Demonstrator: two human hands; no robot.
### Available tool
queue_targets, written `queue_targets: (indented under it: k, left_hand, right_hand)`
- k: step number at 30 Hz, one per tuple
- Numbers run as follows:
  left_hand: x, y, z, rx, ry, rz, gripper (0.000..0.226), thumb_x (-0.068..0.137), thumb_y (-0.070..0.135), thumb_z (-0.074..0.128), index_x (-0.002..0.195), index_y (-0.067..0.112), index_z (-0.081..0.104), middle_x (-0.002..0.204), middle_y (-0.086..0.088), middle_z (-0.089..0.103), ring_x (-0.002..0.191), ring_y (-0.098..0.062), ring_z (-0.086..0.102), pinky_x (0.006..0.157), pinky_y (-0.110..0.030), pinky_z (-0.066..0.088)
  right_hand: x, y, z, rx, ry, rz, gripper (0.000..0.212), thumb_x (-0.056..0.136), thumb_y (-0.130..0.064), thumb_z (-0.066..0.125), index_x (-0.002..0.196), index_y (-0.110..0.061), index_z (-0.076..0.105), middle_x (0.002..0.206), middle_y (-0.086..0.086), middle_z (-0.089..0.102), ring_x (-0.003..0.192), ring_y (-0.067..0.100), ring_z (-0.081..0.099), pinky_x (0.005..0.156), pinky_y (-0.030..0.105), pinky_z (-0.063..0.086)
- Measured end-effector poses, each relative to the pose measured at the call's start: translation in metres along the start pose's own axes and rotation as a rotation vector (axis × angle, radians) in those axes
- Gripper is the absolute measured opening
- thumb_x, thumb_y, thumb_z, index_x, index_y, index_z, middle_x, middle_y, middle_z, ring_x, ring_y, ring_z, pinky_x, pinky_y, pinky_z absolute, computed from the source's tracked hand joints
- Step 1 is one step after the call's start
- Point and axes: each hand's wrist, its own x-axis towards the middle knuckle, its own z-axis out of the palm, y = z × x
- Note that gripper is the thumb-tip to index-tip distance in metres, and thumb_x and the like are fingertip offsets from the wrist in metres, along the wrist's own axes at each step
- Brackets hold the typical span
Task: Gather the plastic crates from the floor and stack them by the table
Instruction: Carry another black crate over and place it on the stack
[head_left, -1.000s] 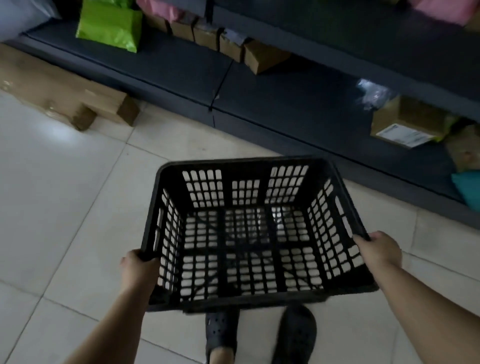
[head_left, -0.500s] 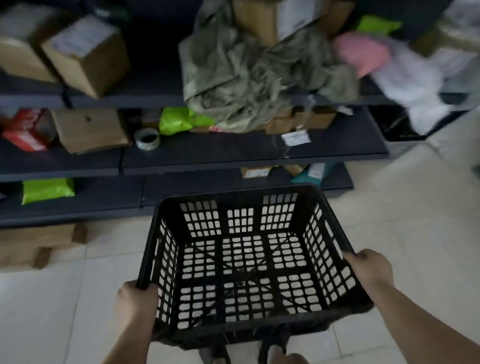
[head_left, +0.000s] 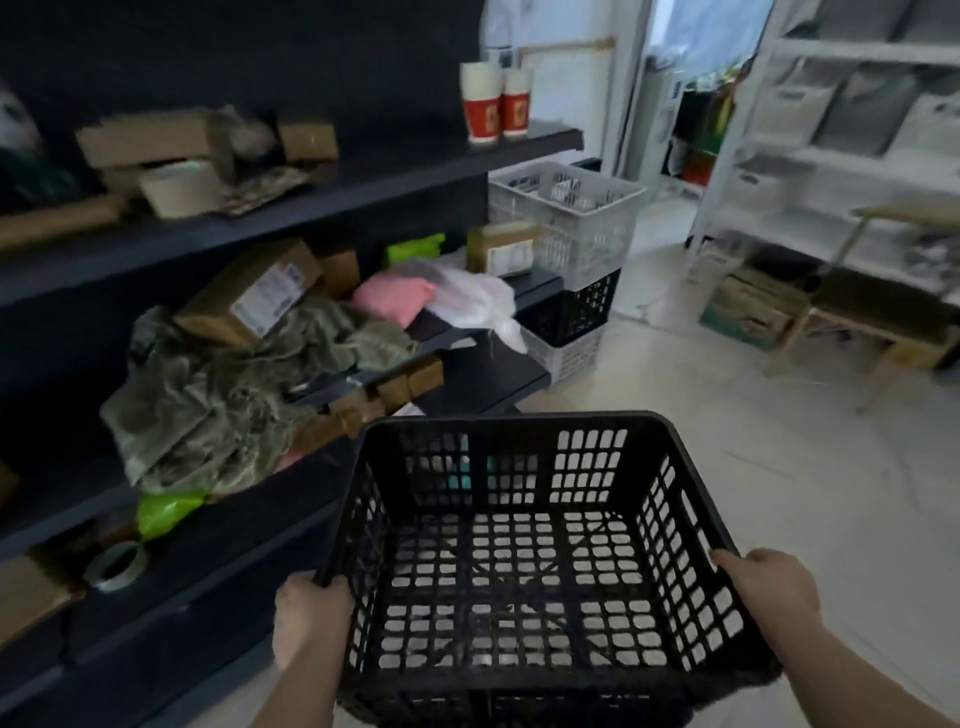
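Note:
I carry an empty black plastic crate (head_left: 524, 431) in front of me, above the floor. My left hand (head_left: 309, 618) grips its left rim and my right hand (head_left: 769, 592) grips its right rim. Farther ahead, at the end of the dark shelving, stands a stack of crates: a grey crate (head_left: 582, 223) on top, a black crate (head_left: 576, 312) under it, and a light grey crate (head_left: 566, 358) at the bottom. A wooden table (head_left: 872, 322) stands at the right, beyond the stack.
Dark shelving (head_left: 322, 208) runs along my left, loaded with cardboard boxes, green cloth (head_left: 234, 384), a pink bag and paper cups (head_left: 493, 104). White shelves (head_left: 841, 130) line the right wall. A box (head_left: 748, 312) sits on the floor near the table. Pale tiled floor (head_left: 779, 467) lies ahead.
The view has swung up and to the right along the shelving, from the floor to the room ahead. The crate stack and table have come into sight. Both hands still hold the crate.

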Motion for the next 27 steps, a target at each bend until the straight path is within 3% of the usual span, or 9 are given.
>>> queue_targets:
  k: [3, 6, 15, 21, 24, 25, 27]
  left_hand:
    - [-0.023, 0.039, 0.043, -0.013, -0.075, 0.001, 0.020, 0.085, 0.018, 0.051, 0.076, 0.006, 0.064, 0.073, -0.014, 0.062, 0.064, -0.032, 0.059, 0.054, -0.027, 0.038]
    - [-0.048, 0.083, 0.096, -0.049, -0.142, -0.015, 0.029, 0.089, 0.014, 0.050, 0.060, 0.008, 0.055, 0.057, -0.010, 0.050, 0.049, -0.026, 0.046, 0.048, -0.024, 0.029]
    - [-0.079, 0.199, 0.224, 0.022, -0.206, 0.004, 0.028, 0.087, 0.013, 0.051, 0.060, 0.010, 0.054, 0.058, -0.008, 0.053, 0.051, -0.021, 0.048, 0.047, -0.025, 0.031]
    - [-0.053, 0.284, 0.302, 0.012, -0.238, 0.014, 0.022, 0.085, 0.011, 0.052, 0.064, 0.008, 0.048, 0.067, -0.008, 0.052, 0.066, -0.024, 0.050, 0.055, -0.027, 0.030]
    - [-0.027, 0.339, 0.343, 0.054, -0.254, 0.033, 0.013, 0.084, 0.012, 0.052, 0.076, 0.003, 0.056, 0.083, -0.012, 0.063, 0.075, -0.026, 0.054, 0.065, -0.027, 0.037]
    - [-0.018, 0.360, 0.355, 0.058, -0.253, 0.044, 0.013, 0.083, 0.011, 0.052, 0.078, 0.001, 0.058, 0.087, -0.012, 0.065, 0.073, -0.026, 0.055, 0.065, -0.026, 0.039]
    - [-0.002, 0.407, 0.375, 0.109, -0.250, 0.080, 0.018, 0.084, 0.010, 0.051, 0.068, 0.004, 0.056, 0.074, -0.008, 0.060, 0.061, -0.020, 0.049, 0.057, -0.024, 0.035]
  right_hand:
    - [0.044, 0.024, -0.036, -0.043, 0.013, 0.037, 0.043, 0.081, -0.035, 0.062, 0.056, 0.000, 0.057, 0.055, 0.013, 0.055, 0.054, 0.022, 0.048, 0.047, 0.025, 0.031]
    - [0.094, 0.047, -0.077, -0.072, 0.018, 0.064, 0.041, 0.083, -0.036, 0.061, 0.063, 0.001, 0.064, 0.057, 0.011, 0.055, 0.056, 0.023, 0.047, 0.049, 0.028, 0.031]
    - [0.224, 0.075, -0.158, -0.110, -0.011, 0.137, 0.044, 0.084, -0.038, 0.060, 0.063, 0.001, 0.066, 0.070, 0.016, 0.061, 0.073, 0.030, 0.055, 0.063, 0.030, 0.037]
    - [0.314, 0.053, -0.176, -0.104, -0.042, 0.237, 0.043, 0.084, -0.039, 0.061, 0.062, -0.003, 0.066, 0.070, 0.014, 0.059, 0.070, 0.027, 0.053, 0.061, 0.029, 0.035]
    - [0.367, 0.028, -0.180, -0.120, -0.065, 0.282, 0.044, 0.084, -0.040, 0.060, 0.067, 0.000, 0.068, 0.074, 0.015, 0.060, 0.074, 0.027, 0.054, 0.065, 0.029, 0.036]
    - [0.387, 0.019, -0.182, -0.118, -0.066, 0.296, 0.045, 0.084, -0.040, 0.060, 0.068, 0.001, 0.068, 0.073, 0.015, 0.059, 0.075, 0.026, 0.053, 0.065, 0.030, 0.036]
    - [0.422, -0.004, -0.189, -0.116, -0.079, 0.347, 0.047, 0.086, -0.041, 0.058, 0.068, 0.001, 0.067, 0.072, 0.013, 0.058, 0.074, 0.025, 0.052, 0.065, 0.030, 0.034]
